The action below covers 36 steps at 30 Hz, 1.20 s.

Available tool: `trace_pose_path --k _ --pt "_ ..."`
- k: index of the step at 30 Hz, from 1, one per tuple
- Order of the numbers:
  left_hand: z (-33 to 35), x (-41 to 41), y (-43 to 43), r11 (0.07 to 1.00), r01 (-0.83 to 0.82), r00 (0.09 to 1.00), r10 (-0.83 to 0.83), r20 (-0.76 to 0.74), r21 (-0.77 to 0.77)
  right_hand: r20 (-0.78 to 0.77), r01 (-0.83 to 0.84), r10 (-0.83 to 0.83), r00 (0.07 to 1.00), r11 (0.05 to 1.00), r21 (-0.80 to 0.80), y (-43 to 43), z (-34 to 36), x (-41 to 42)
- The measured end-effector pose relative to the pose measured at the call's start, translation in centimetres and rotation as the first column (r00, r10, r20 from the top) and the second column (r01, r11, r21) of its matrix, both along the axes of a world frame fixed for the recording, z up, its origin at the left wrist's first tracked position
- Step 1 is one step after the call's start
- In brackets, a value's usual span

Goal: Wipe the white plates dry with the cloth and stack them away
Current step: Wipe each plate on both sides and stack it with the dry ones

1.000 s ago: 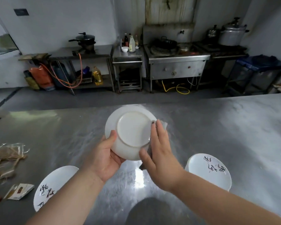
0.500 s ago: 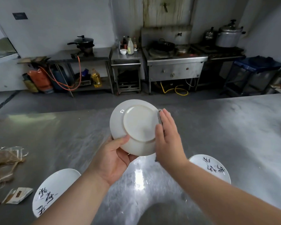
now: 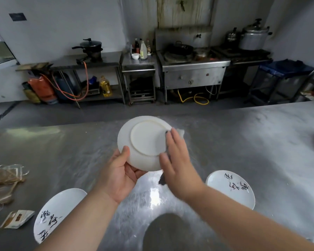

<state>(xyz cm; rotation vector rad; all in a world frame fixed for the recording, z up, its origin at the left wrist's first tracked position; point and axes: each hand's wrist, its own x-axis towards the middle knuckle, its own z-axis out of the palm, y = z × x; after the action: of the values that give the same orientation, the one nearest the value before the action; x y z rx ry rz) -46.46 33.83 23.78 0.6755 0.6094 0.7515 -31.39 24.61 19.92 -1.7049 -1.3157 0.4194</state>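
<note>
Drying step: the left hand (image 3: 120, 176) holds the plate (image 3: 145, 142) in its grip by the near rim, underside up, above the bench (image 3: 243, 142). Just right of that grip, the flat-fingered right hand (image 3: 178, 160) presses the cloth (image 3: 180, 132) on it. Next, probably, turning the plate over.

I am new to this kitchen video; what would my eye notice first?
Centre: the white plate, bottom-up above the steel table; the left hand grips its rim, the right hand presses a cloth on it. On the table lie the left plate and the right plate, both with black writing.
</note>
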Motion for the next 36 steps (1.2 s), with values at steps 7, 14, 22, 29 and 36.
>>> trace_pose_path --k 7,14,22,29,36 --pt "0.0 1.2 -1.6 0.999 0.04 0.996 -0.043 0.078 0.03 -0.059 0.153 -0.144 0.988 0.971 0.181 0.3 0.4 -0.3" --pt "0.9 -0.1 -0.4 0.992 0.118 0.993 -0.117 0.022 -0.049 -0.049 0.126 -0.117 0.992 0.946 0.298 0.5 1.7 3.7" --pt "-1.7 2.2 -0.7 0.992 0.045 0.999 -0.046 -0.007 -0.118 0.166 -0.043 0.045 0.985 0.999 -0.016 -2.0 -3.1 -2.6" --pt "-1.2 4.1 -0.5 0.991 -0.02 0.999 0.023 0.022 -0.136 0.024 -0.006 0.008 1.0 0.995 -0.095 0.4 -1.0 1.9" --pt "-1.0 5.7 -1.6 0.938 0.045 0.999 -0.047 0.001 -0.343 0.249 -0.175 0.142 0.958 0.978 0.112 -2.4 -2.9 -2.3"
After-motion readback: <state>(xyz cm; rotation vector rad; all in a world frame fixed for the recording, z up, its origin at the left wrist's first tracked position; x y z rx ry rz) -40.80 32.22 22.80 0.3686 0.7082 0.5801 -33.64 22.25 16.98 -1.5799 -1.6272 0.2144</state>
